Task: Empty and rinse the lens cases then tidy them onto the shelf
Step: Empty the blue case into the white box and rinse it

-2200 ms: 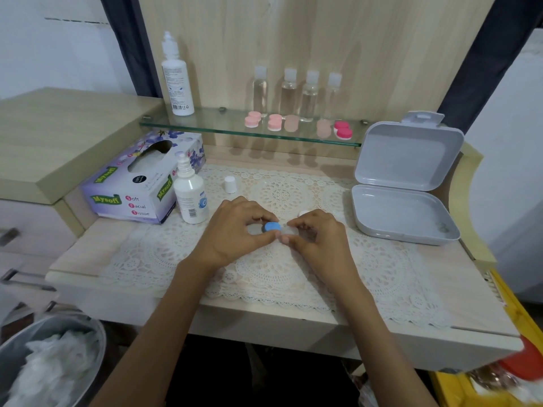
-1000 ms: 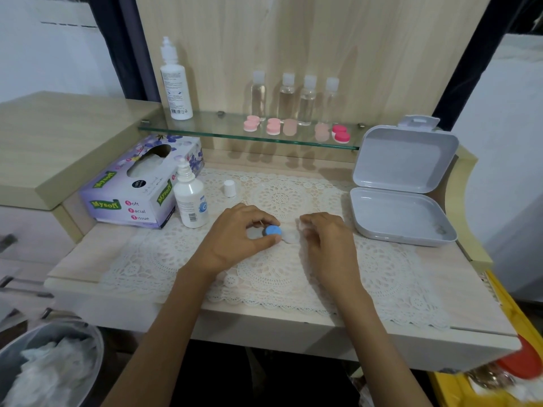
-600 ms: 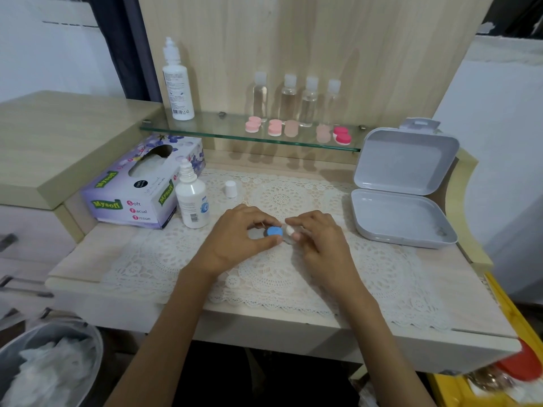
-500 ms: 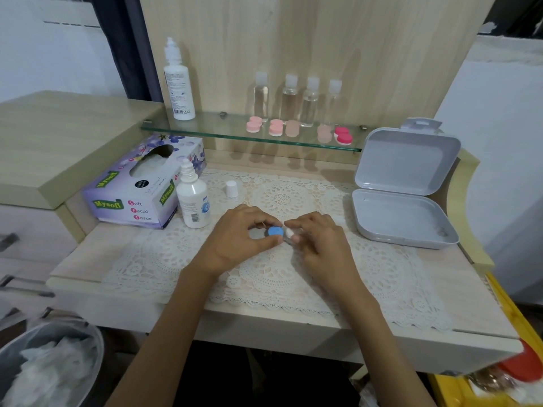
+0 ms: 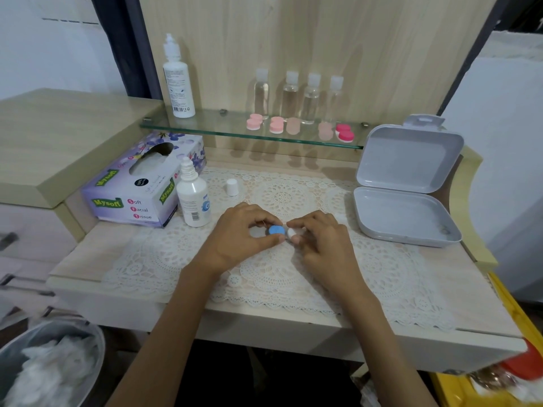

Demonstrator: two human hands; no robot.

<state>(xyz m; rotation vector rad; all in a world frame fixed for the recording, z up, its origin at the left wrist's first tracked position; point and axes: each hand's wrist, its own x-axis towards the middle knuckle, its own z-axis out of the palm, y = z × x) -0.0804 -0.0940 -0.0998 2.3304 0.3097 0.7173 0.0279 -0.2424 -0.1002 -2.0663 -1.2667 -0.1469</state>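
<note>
cap twist | left hand (image 5: 244,233) pinches lens case (image 5: 276,230) blue end | right hand (image 5: 323,242), 3 o'clock, pinches white cap (image 5: 291,232) | we'd steady blue, twist white, stay level

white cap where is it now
Head view: the white cap stands on the lace mat, left of centre, just right of the small bottle.

Left hand (image 5: 238,237) pinching lens case (image 5: 276,230), right hand (image 5: 323,245) pinching its other end

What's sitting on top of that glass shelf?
On the glass shelf stand a tall white bottle, four small clear bottles and, in front, a row of pink lens cases. The cases partly hide the clear bottles' bases.
</note>
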